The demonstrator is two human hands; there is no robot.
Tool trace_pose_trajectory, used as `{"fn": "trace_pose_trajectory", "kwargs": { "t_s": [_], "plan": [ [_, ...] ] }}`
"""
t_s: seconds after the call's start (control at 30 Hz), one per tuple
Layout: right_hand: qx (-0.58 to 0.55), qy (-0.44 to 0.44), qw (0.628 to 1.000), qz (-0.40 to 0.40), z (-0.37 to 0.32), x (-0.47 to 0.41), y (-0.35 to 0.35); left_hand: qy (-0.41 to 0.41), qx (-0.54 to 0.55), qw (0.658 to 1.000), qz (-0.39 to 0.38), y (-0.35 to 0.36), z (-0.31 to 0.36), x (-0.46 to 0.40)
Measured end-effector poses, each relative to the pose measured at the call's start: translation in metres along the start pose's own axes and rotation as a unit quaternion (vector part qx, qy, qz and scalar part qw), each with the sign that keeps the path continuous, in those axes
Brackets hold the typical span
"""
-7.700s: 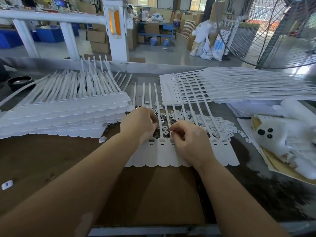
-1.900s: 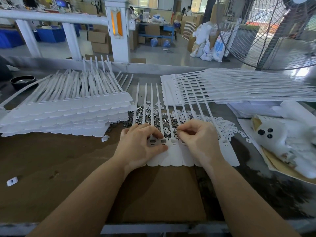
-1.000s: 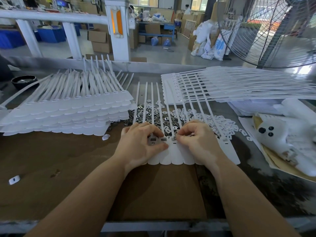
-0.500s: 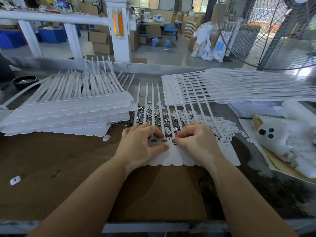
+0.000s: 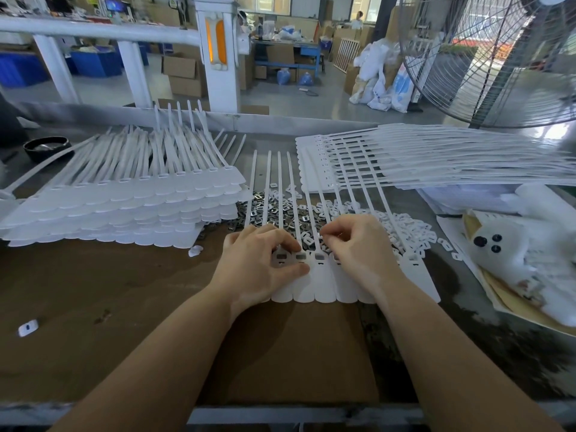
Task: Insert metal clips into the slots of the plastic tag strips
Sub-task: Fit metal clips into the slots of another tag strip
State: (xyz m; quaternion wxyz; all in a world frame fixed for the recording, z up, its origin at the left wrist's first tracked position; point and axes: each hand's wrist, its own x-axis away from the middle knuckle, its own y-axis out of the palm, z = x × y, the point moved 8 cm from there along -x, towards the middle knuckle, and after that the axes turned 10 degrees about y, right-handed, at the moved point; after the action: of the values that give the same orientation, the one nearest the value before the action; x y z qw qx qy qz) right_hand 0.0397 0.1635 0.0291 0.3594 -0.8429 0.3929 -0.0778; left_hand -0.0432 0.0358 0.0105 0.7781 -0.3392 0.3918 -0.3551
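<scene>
Two slots near your left hand [image 5: 261, 269] are already looking filled with something grey, and the slots further right are looking dark and may be waiting for clips. You are working on one strip [image 5: 324, 285] of joined white tags lying flat on the brown bench [image 5: 93, 291] right in front of you. Your left hand is holding the strip down, with the thumb pressing its face and the fingers curling over its top edge. Your right hand [image 5: 358, 254] is curling its fingers in a pinch above a slot; I cannot tell if a clip is in it. Clips [image 5: 274, 210] are lying in a shiny grey heap just behind the strip, small, flat and square. Small white plastic bits [image 5: 408, 229] are lying beside them. Tags are looking smooth and bendy, with round ends and long thin tails. One tall stack [image 5: 124, 207] is sitting to your left and another stack [image 5: 436, 157] to your right.
</scene>
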Motion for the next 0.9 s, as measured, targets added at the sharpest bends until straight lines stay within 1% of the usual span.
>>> {"fn": "trace_pose_trajectory", "kwargs": {
  "t_s": [0.1,0.2,0.27,0.43,0.57,0.73,0.83,0.9],
  "plan": [
    [0.068,-0.032,0.997,0.014,-0.010,-0.004,0.006,0.000,0.001,1.000,0.001,0.000,0.000,0.001],
    [0.125,-0.028,0.992,0.023,-0.011,-0.012,0.008,0.002,0.002,1.000,0.001,0.000,0.000,0.002],
    [0.147,-0.015,0.989,0.010,-0.006,-0.016,0.011,0.001,0.001,1.000,0.000,0.000,0.000,0.001],
    [0.145,0.010,0.989,-0.004,0.002,-0.020,0.014,-0.001,0.000,1.000,-0.003,0.000,-0.001,0.000],
    [0.142,0.002,0.990,0.004,0.001,-0.019,0.014,0.000,-0.003,1.000,-0.003,0.000,0.000,0.001],
    [0.137,0.003,0.990,0.037,0.000,-0.019,0.009,0.000,-0.002,1.000,-0.002,0.000,0.001,0.001],
    [0.138,-0.015,0.989,0.056,-0.006,-0.022,0.010,0.000,0.000,1.000,-0.002,0.000,0.000,0.001],
    [0.140,-0.029,0.989,0.050,-0.013,-0.023,0.016,0.000,0.002,1.000,0.000,0.000,0.000,0.001]
  ]
}}
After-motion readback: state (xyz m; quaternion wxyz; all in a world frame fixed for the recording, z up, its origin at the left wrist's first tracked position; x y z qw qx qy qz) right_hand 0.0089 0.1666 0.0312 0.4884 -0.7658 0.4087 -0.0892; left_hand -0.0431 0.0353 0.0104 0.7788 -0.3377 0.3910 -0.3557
